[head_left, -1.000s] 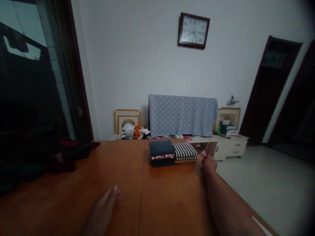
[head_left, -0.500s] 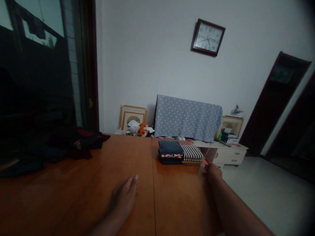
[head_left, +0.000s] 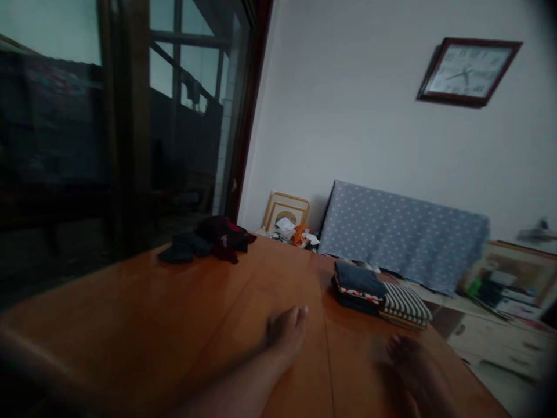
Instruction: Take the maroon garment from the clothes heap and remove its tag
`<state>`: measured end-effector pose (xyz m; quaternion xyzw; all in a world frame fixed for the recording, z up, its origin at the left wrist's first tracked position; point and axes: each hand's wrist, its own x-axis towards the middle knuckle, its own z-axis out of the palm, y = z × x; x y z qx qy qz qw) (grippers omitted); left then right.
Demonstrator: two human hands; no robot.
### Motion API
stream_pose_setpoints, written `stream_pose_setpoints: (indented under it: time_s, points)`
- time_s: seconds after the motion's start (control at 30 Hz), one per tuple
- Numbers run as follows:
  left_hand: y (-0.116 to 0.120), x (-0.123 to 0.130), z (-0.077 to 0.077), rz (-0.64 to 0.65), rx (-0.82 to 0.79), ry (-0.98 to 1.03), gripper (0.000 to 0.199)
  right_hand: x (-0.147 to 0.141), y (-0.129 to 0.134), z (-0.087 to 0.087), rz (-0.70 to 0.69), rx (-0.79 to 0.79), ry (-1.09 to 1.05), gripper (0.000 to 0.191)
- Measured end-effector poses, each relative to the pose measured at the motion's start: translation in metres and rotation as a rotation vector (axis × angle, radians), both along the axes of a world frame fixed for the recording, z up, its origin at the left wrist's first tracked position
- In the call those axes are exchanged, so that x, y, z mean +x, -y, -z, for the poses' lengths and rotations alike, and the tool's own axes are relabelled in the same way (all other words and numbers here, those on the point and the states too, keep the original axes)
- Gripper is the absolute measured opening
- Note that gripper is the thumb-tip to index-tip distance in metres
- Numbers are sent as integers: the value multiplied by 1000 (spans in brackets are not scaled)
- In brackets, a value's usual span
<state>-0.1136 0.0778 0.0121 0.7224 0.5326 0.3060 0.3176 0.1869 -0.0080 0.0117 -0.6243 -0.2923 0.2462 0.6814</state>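
Bare left hand [head_left: 287,334] lies low center on the wooden surface [head_left: 130,296], just left of the seam [head_left: 329,371] between the boards. Fingers are loosely together, grip released, nothing in it. Right hand [head_left: 411,366] is at lower right, right of the seam, blurred and dim. It seems to be empty, but I can't tell the grip for sure.

Nearest the right hand, just above it, are two folded clothes stacks on the surface, touching side by side. The dark blue stack [head_left: 357,290] has a red-and-white patterned layer, and the black-and-white striped stack [head_left: 405,305] sits to its lower right with a yellowish layer underneath. Neither hand touches them.

A dark clothes heap [head_left: 209,239] with some red in it lies at the far edge, upper left of the hands. Behind the surface, a polka-dot blue cloth [head_left: 404,235] hangs over something upright, and a gold picture frame [head_left: 286,212] leans by the wall. A cream cabinet [head_left: 500,342] is at lower right, a wall clock [head_left: 467,72] at upper right, and a glass door [head_left: 187,116] at left.
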Motion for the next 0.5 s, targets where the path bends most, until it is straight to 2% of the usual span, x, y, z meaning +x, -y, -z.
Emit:
stream_pose_setpoints:
  time_s: [0.1,0.3,0.4,0.5]
  points:
    - [2,-1,0,-5,-12,1,53,-39,-17,0,-96,6,-150,24]
    - [3,1,7,-41,18,-2,59,-124,-52,11,-244,40,-256,23]
    - [1,3,11,-33,11,-2,63,-151,-54,18,-259,-36,-162,34]
    - [1,4,14,-31,9,15,65,-159,-49,20,-283,-170,71,44]
